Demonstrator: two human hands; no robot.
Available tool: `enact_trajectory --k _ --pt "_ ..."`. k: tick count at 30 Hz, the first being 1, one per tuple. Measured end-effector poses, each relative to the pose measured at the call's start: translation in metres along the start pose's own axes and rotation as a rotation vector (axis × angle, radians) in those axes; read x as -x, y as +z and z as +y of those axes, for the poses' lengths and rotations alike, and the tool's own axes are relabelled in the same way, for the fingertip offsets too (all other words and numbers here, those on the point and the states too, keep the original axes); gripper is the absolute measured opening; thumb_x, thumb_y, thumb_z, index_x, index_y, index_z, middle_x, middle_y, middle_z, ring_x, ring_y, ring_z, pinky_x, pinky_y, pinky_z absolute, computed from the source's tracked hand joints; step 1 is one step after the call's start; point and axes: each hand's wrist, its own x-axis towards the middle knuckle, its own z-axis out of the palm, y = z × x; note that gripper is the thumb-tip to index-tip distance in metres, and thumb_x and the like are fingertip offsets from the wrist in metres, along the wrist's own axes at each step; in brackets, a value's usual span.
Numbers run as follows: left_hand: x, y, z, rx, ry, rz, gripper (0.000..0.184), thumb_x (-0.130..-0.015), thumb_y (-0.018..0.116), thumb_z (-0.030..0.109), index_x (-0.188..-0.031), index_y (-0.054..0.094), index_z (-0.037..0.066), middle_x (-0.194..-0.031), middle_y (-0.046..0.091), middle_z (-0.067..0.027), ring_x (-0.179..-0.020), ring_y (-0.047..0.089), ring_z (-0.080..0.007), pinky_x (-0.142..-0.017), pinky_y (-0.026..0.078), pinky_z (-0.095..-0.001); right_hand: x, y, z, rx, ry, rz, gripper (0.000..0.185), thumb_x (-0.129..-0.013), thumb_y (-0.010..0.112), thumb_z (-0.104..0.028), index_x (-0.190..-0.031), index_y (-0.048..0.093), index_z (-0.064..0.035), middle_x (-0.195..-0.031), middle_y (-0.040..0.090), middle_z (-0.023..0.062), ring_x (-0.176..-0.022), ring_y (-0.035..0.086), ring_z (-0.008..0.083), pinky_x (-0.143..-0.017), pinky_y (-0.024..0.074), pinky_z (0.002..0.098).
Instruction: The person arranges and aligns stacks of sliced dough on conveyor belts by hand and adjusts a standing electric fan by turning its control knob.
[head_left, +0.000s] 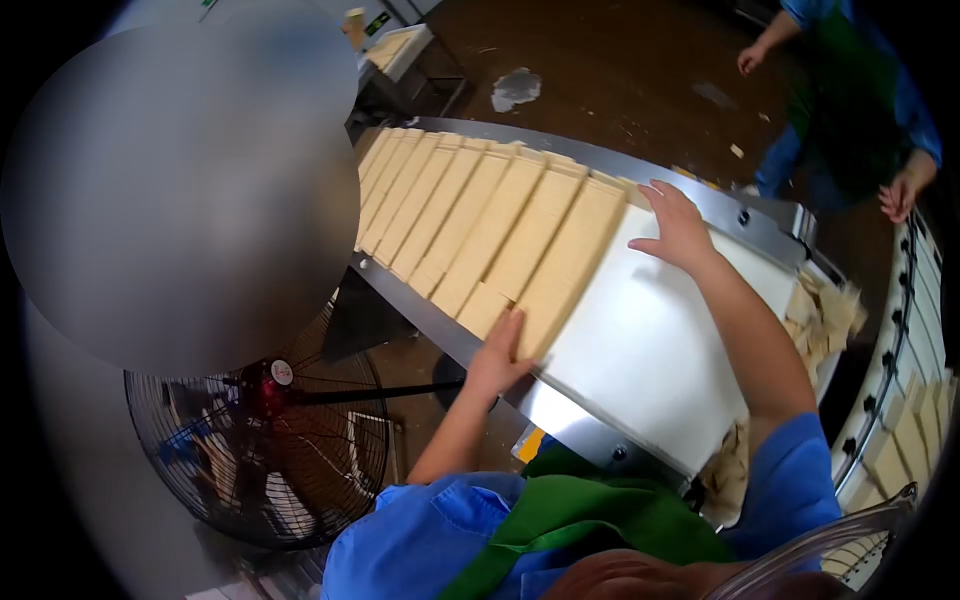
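Note:
Pale yellow flat slabs (510,230) lie overlapping in a row across a white conveyor belt (640,340) with metal side rails. My left hand (500,355) touches the near end of the closest slabs, its thumb and fingers apart around their corner. Beyond the far end of the closest slab, my right hand (675,225) hovers over the belt by the far rail, fingers spread, with nothing in it. Whether its fingertips touch the slab's far end is hard to tell.
A large fan (270,430) stands at the lower left, below a blurred grey round shape (180,200). Crumpled scraps (820,315) hang at the belt's right end. A person in a green apron (850,100) stands at the upper right, near another conveyor (890,400) with slabs.

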Motion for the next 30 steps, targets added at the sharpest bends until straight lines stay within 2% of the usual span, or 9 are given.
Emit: enact_trajectory --k 2,6,10,17,21,24,26,28,30 --pt "-0.002 -0.009 0.010 0.082 -0.075 -0.050 0.092 -0.076 0.083 0.024 -0.154 0.035 0.017 -0.160 0.028 -0.0212 -0.135 0.048 -0.0360 -0.104 0.047 -0.0388 -0.051 0.025 -0.023 0.045 0.033 -0.019 0.091 -0.073 0.081 -0.048 -0.147 0.043 -0.0118 -0.153 0.040 0.0150 -0.143 0.036 0.0320 -0.117 0.0288 0.0507" --pt "0.002 -0.001 0.008 0.021 0.018 0.058 0.075 -0.079 0.079 0.031 -0.147 0.047 0.027 -0.160 0.030 -0.0171 -0.097 0.069 -0.0348 -0.081 0.056 -0.0415 -0.102 0.081 -0.059 0.123 0.272 -0.014 0.088 -0.075 0.076 -0.056 -0.144 0.046 -0.0108 -0.147 0.047 0.0108 -0.137 0.041 0.0276 -0.117 0.0254 0.0534" --pt "0.002 -0.011 0.012 0.051 -0.003 0.017 0.060 -0.075 0.083 0.029 -0.132 0.063 0.029 -0.155 0.040 -0.0145 -0.081 0.071 -0.0273 -0.073 0.056 -0.0371 -0.083 0.090 -0.088 0.143 0.392 0.065 0.082 -0.076 0.074 -0.057 -0.137 0.051 -0.0082 -0.138 0.053 0.0095 -0.129 0.047 0.0271 -0.114 0.0277 0.0520" --pt "-0.011 -0.003 0.035 0.068 0.246 -0.231 0.061 -0.072 0.084 0.027 -0.130 0.064 0.031 -0.154 0.041 -0.0120 -0.071 0.070 -0.0216 -0.070 0.057 -0.0364 0.023 0.064 -0.019 0.237 0.572 0.399 0.073 -0.070 0.080 -0.051 -0.125 0.057 -0.0087 -0.122 0.056 0.0132 -0.117 0.051 0.0312 -0.107 0.0324 0.0514" --pt "-0.032 0.012 0.055 0.033 0.466 -0.340 0.073 -0.075 0.080 0.032 -0.142 0.051 0.031 -0.157 0.036 -0.0126 -0.086 0.070 -0.0317 -0.074 0.059 -0.0430 0.119 0.019 0.011 0.397 0.766 0.478 0.074 -0.068 0.081 -0.054 -0.121 0.059 -0.0075 -0.118 0.058 0.0131 -0.121 0.050 0.0312 -0.107 0.0317 0.0531" --pt "-0.049 0.021 0.058 -0.145 0.474 -0.215 0.090 -0.071 0.083 0.032 -0.149 0.041 0.021 -0.156 0.030 -0.0250 -0.088 0.069 -0.0360 -0.078 0.059 -0.0439 0.185 -0.018 0.007 0.524 0.906 0.303 0.075 -0.069 0.080 -0.056 -0.121 0.058 -0.0060 -0.122 0.060 0.0166 -0.122 0.054 0.0334 -0.104 0.0384 0.0500" --pt "-0.052 0.020 0.081 -0.252 0.342 -0.204 0.096 -0.068 0.085 0.032 -0.151 0.037 0.016 -0.155 0.026 -0.0312 -0.094 0.067 -0.0398 -0.083 0.057 -0.0456 0.222 -0.039 0.003 -0.275 1.066 0.209 0.082 -0.068 0.082 -0.057 -0.125 0.055 -0.0037 -0.128 0.060 0.0220 -0.119 0.059 0.0366 -0.099 0.0461 0.0461" --pt "-0.046 0.023 0.102 -0.302 0.277 -0.278 0.098 -0.067 0.086 0.032 -0.150 0.037 0.014 -0.154 0.025 -0.0327 -0.101 0.065 -0.0416 -0.087 0.055 -0.0471 0.255 -0.042 -0.015 -0.420 0.991 0.162 0.093 -0.066 0.083 -0.056 -0.133 0.049 -0.0023 -0.132 0.058 0.0247 -0.110 0.064 0.0394 -0.095 0.0504 0.0430" --pt "-0.047 0.044 0.109 -0.320 0.267 -0.133 0.096 -0.065 0.086 0.034 -0.146 0.040 0.016 -0.152 0.028 -0.0302 -0.117 0.057 -0.0444 -0.095 0.050 -0.0501 0.288 -0.024 -0.025 -0.283 0.670 0.277 0.124 -0.054 0.093 -0.046 -0.151 0.029 -0.0050 -0.134 0.055 0.0266 -0.126 0.053 0.0403 -0.107 0.0425 0.0444"
